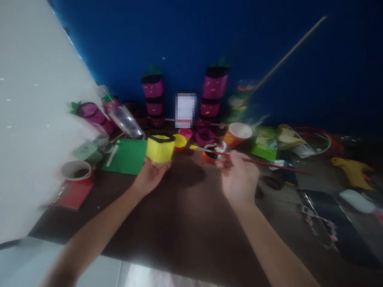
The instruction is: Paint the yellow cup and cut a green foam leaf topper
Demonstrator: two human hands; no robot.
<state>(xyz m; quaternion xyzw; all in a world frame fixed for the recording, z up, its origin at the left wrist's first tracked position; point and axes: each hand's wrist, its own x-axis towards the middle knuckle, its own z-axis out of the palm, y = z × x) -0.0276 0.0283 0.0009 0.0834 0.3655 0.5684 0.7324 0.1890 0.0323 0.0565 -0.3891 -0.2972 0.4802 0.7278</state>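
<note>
Paintbrush, thin, red-handled and yellow-tipped, is pinched in closed fingers of the right hand, right of the yellow faceted container with a black rim. The left hand cups that container's lower part, fingers curled. Steady support there and light brush pressure should give even strokes.

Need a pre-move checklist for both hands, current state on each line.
1. Left hand supporting the yellow, faceted, black-rimmed container: ok.
2. Right hand gripping the slim, red-handled paintbrush: ok.
3. Yellow bristle tip apart from container: ok, gap visible.
4. Paintbrush clear of the round orange tub with dark contents: cannot tell, they overlap in view.
5. Container's surface dry: cannot tell, image blurred.
</note>
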